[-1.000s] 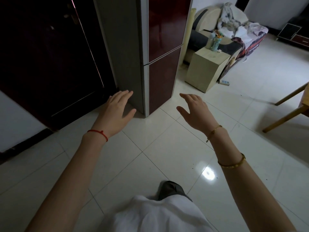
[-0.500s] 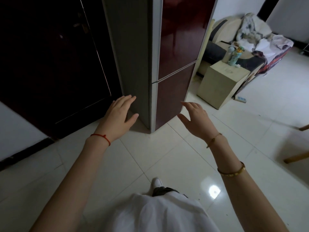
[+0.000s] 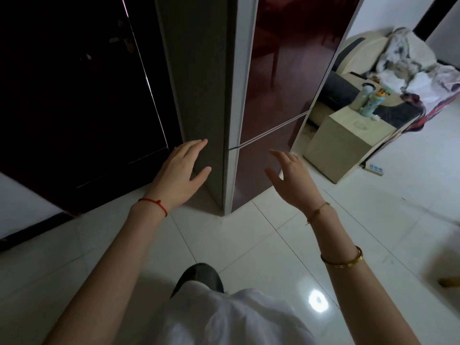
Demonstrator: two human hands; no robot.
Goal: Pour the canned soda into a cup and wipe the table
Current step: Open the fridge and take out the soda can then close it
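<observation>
No soda can, cup or table shows in the head view. A tall fridge (image 3: 278, 103) with dark red glossy doors and a grey side panel stands straight ahead, both doors closed. My left hand (image 3: 179, 175) is held out with straight fingers in front of the fridge's grey side, holding nothing. My right hand (image 3: 291, 178) is raised with relaxed fingers in front of the lower red door, also holding nothing. Whether either hand touches the fridge cannot be told.
A dark wooden door (image 3: 74, 95) is left of the fridge. A beige cube side table (image 3: 346, 143) with bottles stands to the right, before a sofa (image 3: 368, 70) piled with clothes. A power strip (image 3: 375, 168) lies on the white tiled floor (image 3: 273, 245).
The fridge has grown larger and nearer in view as I walked toward it. Both hands stayed raised and open, now level with the seam between the fridge doors.
</observation>
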